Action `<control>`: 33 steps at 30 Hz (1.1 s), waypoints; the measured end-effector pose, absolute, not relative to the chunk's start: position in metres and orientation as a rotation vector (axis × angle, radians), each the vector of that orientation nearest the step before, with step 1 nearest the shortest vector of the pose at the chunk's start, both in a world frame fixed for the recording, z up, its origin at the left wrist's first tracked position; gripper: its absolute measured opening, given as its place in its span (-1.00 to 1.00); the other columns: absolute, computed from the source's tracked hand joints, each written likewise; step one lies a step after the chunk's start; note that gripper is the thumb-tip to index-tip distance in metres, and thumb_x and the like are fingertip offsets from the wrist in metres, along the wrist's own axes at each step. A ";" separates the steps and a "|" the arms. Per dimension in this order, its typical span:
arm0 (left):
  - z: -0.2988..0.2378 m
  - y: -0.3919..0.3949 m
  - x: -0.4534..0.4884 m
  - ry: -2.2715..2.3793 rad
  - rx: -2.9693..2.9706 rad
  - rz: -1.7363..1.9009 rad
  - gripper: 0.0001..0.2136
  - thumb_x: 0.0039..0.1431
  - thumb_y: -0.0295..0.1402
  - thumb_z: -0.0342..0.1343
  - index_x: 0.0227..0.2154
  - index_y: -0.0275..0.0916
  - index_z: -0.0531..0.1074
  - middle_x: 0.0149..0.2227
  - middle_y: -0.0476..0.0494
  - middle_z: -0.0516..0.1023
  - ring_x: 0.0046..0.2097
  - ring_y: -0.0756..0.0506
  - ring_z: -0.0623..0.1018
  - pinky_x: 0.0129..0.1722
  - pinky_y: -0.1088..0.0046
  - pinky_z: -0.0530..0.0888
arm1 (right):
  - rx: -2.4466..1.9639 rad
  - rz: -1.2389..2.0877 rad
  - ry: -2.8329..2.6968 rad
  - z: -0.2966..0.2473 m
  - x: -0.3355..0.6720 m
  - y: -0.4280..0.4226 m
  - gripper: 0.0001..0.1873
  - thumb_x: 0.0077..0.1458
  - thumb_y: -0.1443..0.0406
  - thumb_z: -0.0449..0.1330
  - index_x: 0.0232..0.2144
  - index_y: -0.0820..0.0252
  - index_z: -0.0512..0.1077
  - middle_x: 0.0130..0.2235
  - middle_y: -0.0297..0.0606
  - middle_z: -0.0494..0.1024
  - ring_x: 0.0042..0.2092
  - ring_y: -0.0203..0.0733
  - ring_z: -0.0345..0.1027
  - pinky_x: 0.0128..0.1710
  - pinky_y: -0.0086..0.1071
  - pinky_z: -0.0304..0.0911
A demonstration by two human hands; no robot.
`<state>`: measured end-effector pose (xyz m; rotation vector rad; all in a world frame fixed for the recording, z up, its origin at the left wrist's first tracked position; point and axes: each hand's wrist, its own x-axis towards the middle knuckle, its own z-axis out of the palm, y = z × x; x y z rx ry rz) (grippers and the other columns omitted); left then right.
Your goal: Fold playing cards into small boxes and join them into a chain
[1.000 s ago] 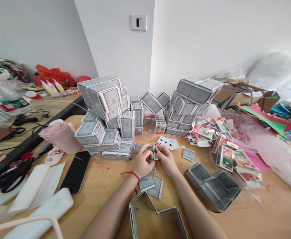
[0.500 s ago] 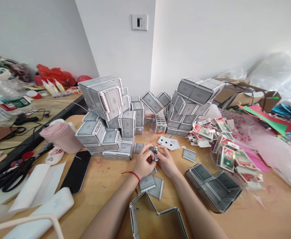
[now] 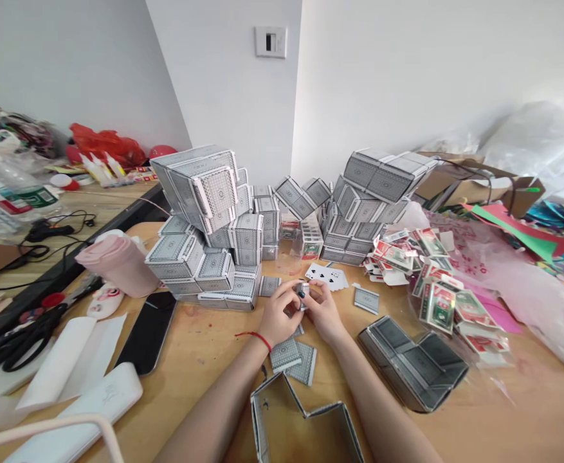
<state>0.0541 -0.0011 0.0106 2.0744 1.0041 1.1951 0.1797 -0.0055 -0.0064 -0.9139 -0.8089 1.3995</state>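
Note:
Between both hands, over the middle of the table, is a small folded playing card, mostly covered by fingers. My left hand, with a red string at its wrist, pinches the card's left side. My right hand pinches it from the right. Below the hands, grey-backed playing cards lie overlapping on the table. Just beyond are face-up spade cards. A folded card lies to the right. Nearest me, between my forearms, stands an open-topped step-shaped piece made of cards.
Stacked card-built blocks stand at left and right. A second open card-built piece is at right, near torn card boxes. On the left are a black phone, scissors, a pink cup and a white power bank.
The small card between my fingers has turned slightly, and its pale face shows more. My fingers have shifted a little around it; both hands stay in the same place.

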 end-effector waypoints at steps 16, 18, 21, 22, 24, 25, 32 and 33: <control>-0.004 0.010 0.054 0.876 1.220 0.979 -0.72 0.01 -0.14 0.00 -0.54 -0.27 0.19 -0.57 0.06 0.28 -0.52 0.04 0.37 -0.51 0.47 0.41 | -0.961 0.977 -1.032 -0.004 0.176 -0.010 -0.26 -0.26 0.31 0.31 -0.04 0.01 0.05 -0.14 -0.21 0.40 -0.10 -0.12 0.29 -0.06 -0.20 0.13; -0.001 0.010 0.053 0.826 1.158 0.942 -0.71 -0.03 -0.14 0.04 -0.55 -0.28 0.18 -0.56 0.06 0.28 -0.50 0.04 0.38 -0.47 0.45 0.42 | -0.955 0.954 -1.070 -0.008 0.178 -0.009 -0.27 -0.24 0.32 0.30 -0.03 0.01 0.04 -0.12 -0.21 0.38 -0.08 -0.12 0.28 -0.05 -0.18 0.13; 0.002 0.012 0.051 0.791 1.098 0.938 -0.71 -0.08 -0.16 0.10 -0.55 -0.29 0.19 -0.54 0.07 0.26 -0.47 0.05 0.37 -0.41 0.44 0.42 | -0.939 0.913 -1.147 -0.014 0.180 -0.007 -0.28 -0.22 0.35 0.28 -0.01 0.02 0.04 -0.10 -0.20 0.36 -0.04 -0.11 0.24 -0.02 -0.14 0.11; 0.003 0.014 0.050 0.789 1.085 0.934 -0.71 -0.10 -0.17 0.12 -0.55 -0.30 0.20 -0.54 0.08 0.26 -0.46 0.05 0.36 -0.39 0.43 0.42 | -0.943 0.900 -1.165 -0.016 0.180 -0.007 -0.28 -0.22 0.37 0.27 -0.01 0.02 0.04 -0.10 -0.20 0.36 -0.03 -0.11 0.23 -0.01 -0.13 0.10; 0.003 0.017 0.049 0.786 1.067 0.907 -0.71 -0.12 -0.19 0.14 -0.55 -0.31 0.21 -0.53 0.07 0.26 -0.45 0.05 0.36 -0.37 0.42 0.42 | -0.958 0.877 -1.178 -0.017 0.180 -0.006 -0.28 -0.22 0.38 0.27 -0.02 0.01 0.05 -0.09 -0.19 0.35 -0.03 -0.11 0.23 0.00 -0.11 0.09; 0.002 0.019 0.048 0.789 1.068 0.895 -0.72 -0.13 -0.21 0.15 -0.55 -0.31 0.21 -0.52 0.07 0.27 -0.44 0.05 0.37 -0.35 0.41 0.41 | -0.964 0.867 -1.170 -0.018 0.179 -0.005 -0.29 -0.23 0.38 0.27 -0.02 0.01 0.06 -0.08 -0.20 0.34 -0.02 -0.11 0.23 0.00 -0.11 0.09; -0.003 0.024 0.047 0.822 1.102 1.039 -0.71 -0.21 -0.36 0.24 -0.45 -0.30 0.23 -0.40 -0.02 0.42 -0.29 0.00 0.46 -0.18 0.40 0.37 | -1.114 0.882 -1.021 -0.018 0.184 0.001 -0.36 -0.34 0.32 0.33 -0.12 0.09 0.23 -0.12 -0.20 0.34 -0.08 -0.11 0.25 -0.08 -0.18 0.20; -0.003 0.024 0.047 0.817 1.075 1.056 -0.69 -0.21 -0.37 0.24 -0.41 -0.29 0.23 -0.36 -0.06 0.44 -0.24 -0.02 0.47 -0.15 0.37 0.37 | -1.127 0.939 -1.015 -0.018 0.186 0.001 -0.41 -0.33 0.31 0.33 -0.15 0.12 0.27 -0.15 -0.20 0.37 -0.13 -0.13 0.29 -0.11 -0.19 0.22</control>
